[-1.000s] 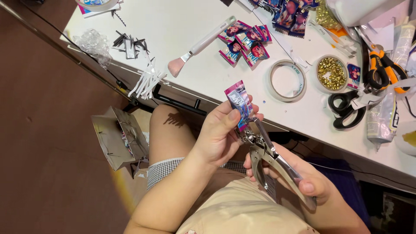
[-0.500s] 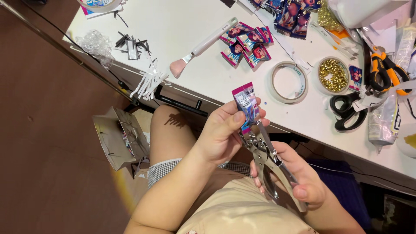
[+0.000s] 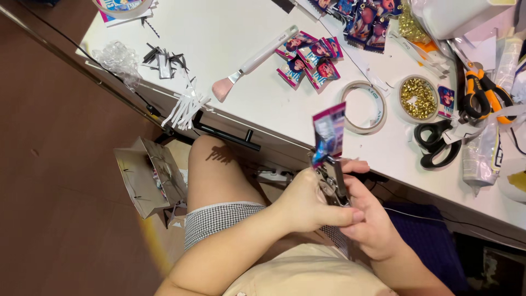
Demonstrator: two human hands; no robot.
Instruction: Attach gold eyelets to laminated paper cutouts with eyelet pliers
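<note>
A small glossy card (image 3: 329, 130) with a pink top edge stands upright, clamped in the jaws of metal punch pliers (image 3: 331, 180). My left hand (image 3: 306, 204) wraps over the pliers from the left, fingers laid across the handles. From the right, my right hand (image 3: 373, 220) closes around the same handles, thumb near the jaws. Both hands are held above my lap, just in front of the white table's edge (image 3: 285, 137). The pliers' handles are mostly hidden inside my hands.
On the table lie a pink-bristled brush (image 3: 249, 64), several more picture cards (image 3: 309, 57), a tape ring (image 3: 364, 107), a dish of gold eyelets (image 3: 417, 97), black scissors (image 3: 435, 143) and orange-handled pliers (image 3: 482, 93). A paper bag (image 3: 148, 175) stands on the floor by my knee.
My left hand has let go of the card and shifted down onto the pliers. The card now stands in the jaws, and both hands have drawn together on the handles.
</note>
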